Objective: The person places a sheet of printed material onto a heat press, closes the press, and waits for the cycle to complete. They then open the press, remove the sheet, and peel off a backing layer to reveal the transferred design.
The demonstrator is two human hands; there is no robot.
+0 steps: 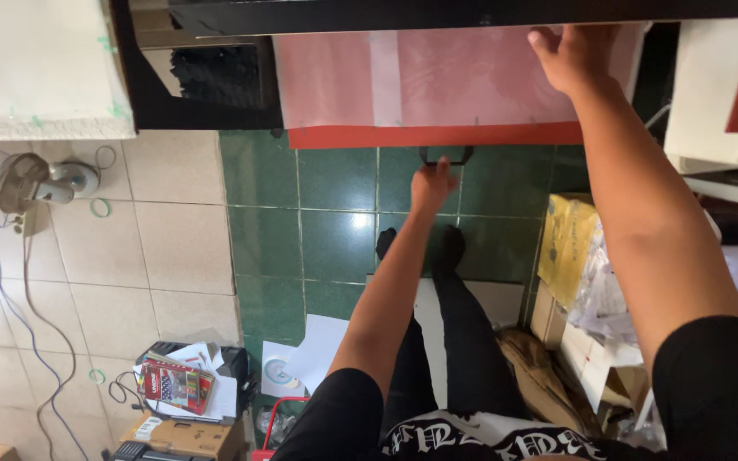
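The right hand (576, 53) lies flat, fingers spread, on the pale pink translucent sheet with a red lower border (437, 90), seemingly steadying it on the dark frame. The left hand (432, 183) reaches up, fingers curled around a small dark looped handle (446, 156) just below the sheet's red edge, above the green tiled floor (335, 222).

Pink translucent sheet (437, 81) lies flat on red board (429, 135); small dark handle-shaped frame (446, 155) hangs below board edge.

floor: green tiles (335, 239) | beige tiles (147, 256) | light glare
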